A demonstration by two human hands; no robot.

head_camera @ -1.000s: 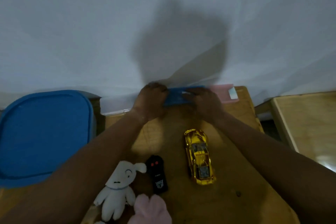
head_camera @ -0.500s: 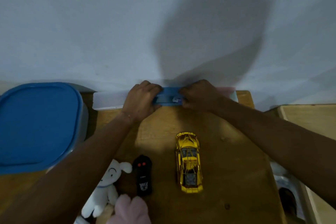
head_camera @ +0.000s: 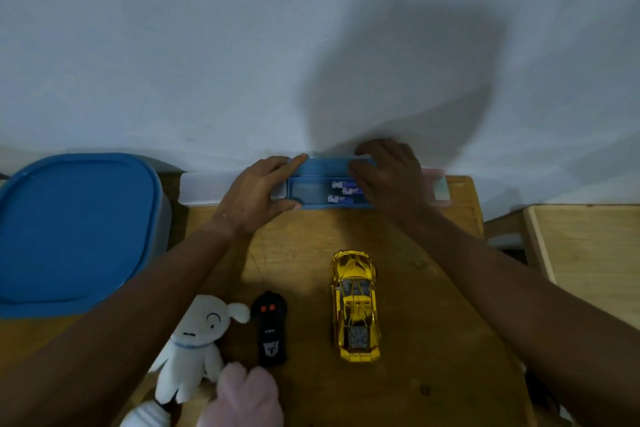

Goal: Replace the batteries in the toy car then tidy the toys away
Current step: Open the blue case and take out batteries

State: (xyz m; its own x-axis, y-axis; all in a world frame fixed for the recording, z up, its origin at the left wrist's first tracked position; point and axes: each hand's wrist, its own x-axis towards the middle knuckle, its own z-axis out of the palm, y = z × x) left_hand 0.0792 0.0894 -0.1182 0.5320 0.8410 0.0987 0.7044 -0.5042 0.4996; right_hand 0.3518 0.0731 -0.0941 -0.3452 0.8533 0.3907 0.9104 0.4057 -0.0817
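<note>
A long blue case [head_camera: 311, 192] lies open against the wall at the far edge of the wooden table [head_camera: 408, 340], with its lid [head_camera: 325, 166] tipped back. Three small batteries [head_camera: 343, 191] lie inside it toward the right. My left hand [head_camera: 258, 196] grips the case's left end, thumb on the front rim. My right hand [head_camera: 389, 175] rests over its right end, fingers on the lid. A shiny yellow toy car [head_camera: 356, 305] stands nearer me, and a black remote [head_camera: 272, 333] lies left of it.
A white plush dog [head_camera: 194, 347] and a pink plush [head_camera: 246, 395] lie at the table's near left. A bin with a blue lid [head_camera: 72, 229] stands to the left. A white box [head_camera: 204, 189] and a pink box [head_camera: 436, 185] flank the case. A second wooden surface [head_camera: 588, 253] is on the right.
The blue case's lid has been swung back toward the wall, uncovering the batteries inside. Both hands stay on the case, spread a little wider. The view has dropped closer to the table.
</note>
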